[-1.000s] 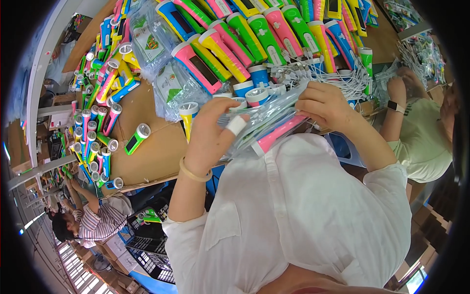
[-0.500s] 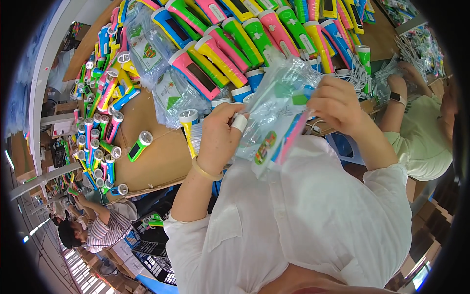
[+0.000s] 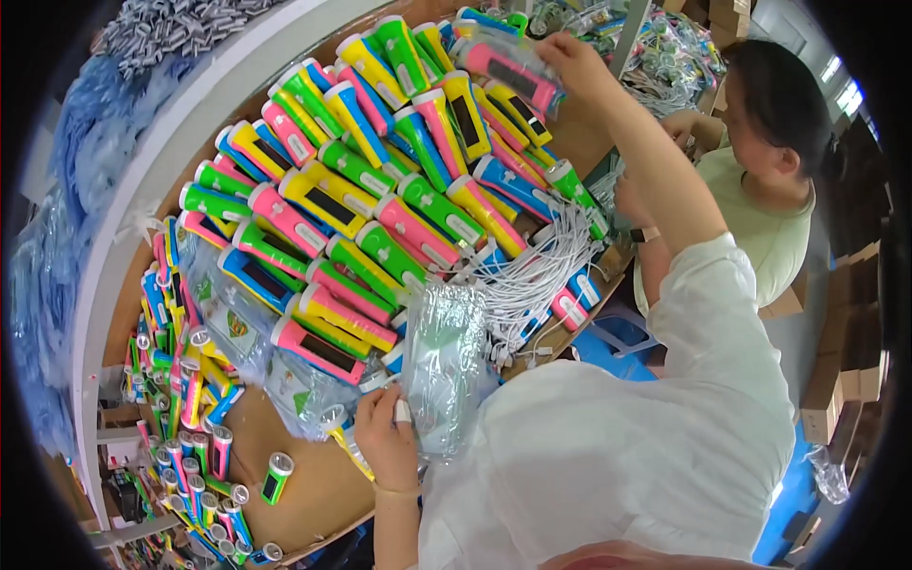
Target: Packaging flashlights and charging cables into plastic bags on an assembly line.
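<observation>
My right hand (image 3: 575, 66) is stretched out to the far side of the heap. Its fingers close on a clear plastic bag with a pink flashlight (image 3: 513, 74) with a dark panel inside. Near me, my left hand (image 3: 388, 437), white tape round one finger, grips the left edge of a clear plastic bag (image 3: 448, 347). That bag lies at the near edge of a big heap of pink, green, yellow and blue flashlights (image 3: 323, 214). Just left of my left hand, a yellow flashlight (image 3: 350, 445) stands tilted.
White cables (image 3: 537, 275) lie bundled right of the heap. More bags (image 3: 309, 389) rest left of my left hand. Smaller flashlights (image 3: 195, 475) crowd the left of the brown tabletop (image 3: 318, 484), with a lone green one (image 3: 277, 477). A co-worker (image 3: 769, 180) works at the right.
My right hand has carried the bagged flashlight from in front of me to the heap's far side. My left hand has let it go and moved to another clear bag. The view has turned.
</observation>
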### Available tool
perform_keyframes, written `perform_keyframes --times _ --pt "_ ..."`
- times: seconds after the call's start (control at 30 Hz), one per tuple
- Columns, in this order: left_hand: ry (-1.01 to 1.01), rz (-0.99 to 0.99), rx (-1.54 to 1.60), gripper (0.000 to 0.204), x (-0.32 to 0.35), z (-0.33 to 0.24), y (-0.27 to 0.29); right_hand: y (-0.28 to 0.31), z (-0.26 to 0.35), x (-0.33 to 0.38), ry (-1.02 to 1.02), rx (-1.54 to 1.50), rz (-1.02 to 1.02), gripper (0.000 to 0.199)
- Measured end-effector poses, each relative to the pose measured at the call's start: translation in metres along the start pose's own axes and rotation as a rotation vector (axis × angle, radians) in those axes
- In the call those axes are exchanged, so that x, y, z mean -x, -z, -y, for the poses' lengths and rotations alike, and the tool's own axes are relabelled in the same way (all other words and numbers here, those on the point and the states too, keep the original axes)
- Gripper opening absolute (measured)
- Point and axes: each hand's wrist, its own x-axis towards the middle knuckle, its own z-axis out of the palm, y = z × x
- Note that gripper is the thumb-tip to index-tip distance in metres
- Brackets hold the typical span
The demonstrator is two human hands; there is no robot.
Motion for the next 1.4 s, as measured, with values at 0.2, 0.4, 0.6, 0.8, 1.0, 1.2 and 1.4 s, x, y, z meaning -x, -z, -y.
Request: perform_keyframes --times 0.2,0.4,0.6,0.8,1.0,1.2,1.4 --pt "0.0 -0.055 -0.099 0.023 0.007 0.008 -0.009 0.057 -0.059 -0.147 -0.471 -0.211 -0.431 0.028" --pt "-0.032 -0.051 -0.077 0.019 0.01 0.012 -0.013 -0.053 0.015 -0.033 -0.168 -0.293 0.054 0.037" --pt "-0.043 0.039 0.045 0.015 0.005 0.002 -0.008 -0.115 0.174 0.181 0.426 -0.455 0.874 0.026" --pt "0.086 -0.013 0.116 0.015 0.008 -0.011 -0.009 -0.143 0.193 0.276 0.849 -0.167 0.809 0.005" --pt "0.083 -0.045 0.148 0.011 0.024 0.0 0.003 -0.124 0.184 0.268 0.665 -0.193 0.831 0.007" --pt "0.094 -0.072 0.259 0.015 0.027 0.005 0.011 -0.122 0.195 0.269 0.607 -0.25 0.791 0.023" --pt "0.125 -0.034 0.254 0.02 0.029 0.001 0.012 -0.137 0.202 0.277 0.784 -0.386 0.895 0.044"
